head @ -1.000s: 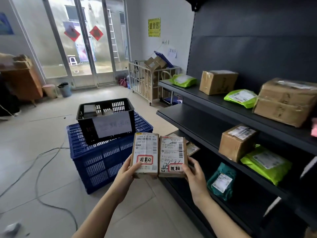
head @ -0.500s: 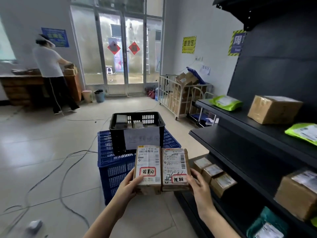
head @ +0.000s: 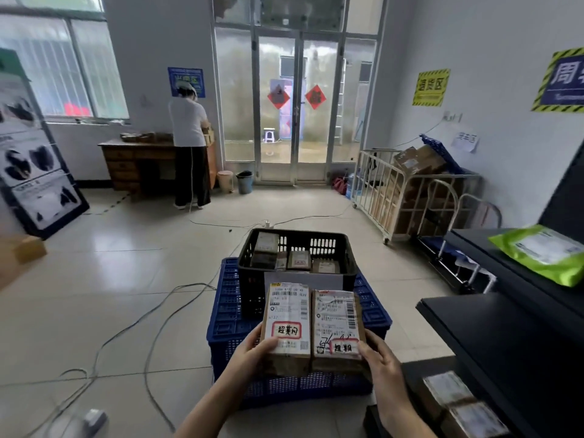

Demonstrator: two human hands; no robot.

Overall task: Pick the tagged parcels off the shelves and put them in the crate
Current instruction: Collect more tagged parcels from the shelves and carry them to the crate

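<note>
Head view: behind and to the right of the black crate point(head: 249, 292), a white wire cart point(head: 371, 181) is stuffed with cardboard boxes point(head: 417, 159). The black crate sits on a larger blue crate point(head: 226, 311) and holds several small labelled parcels point(head: 298, 260) on its floor. Just in front of the black crate, two tagged parcels are held side by side, touching. The left hand point(head: 252, 355) curls round the left parcel point(head: 287, 311), the right hand point(head: 379, 361) round the right parcel point(head: 336, 317). Against half a second earlier, the grip is unchanged, but the black crate now lies straight ahead and more of its contents show.
</note>
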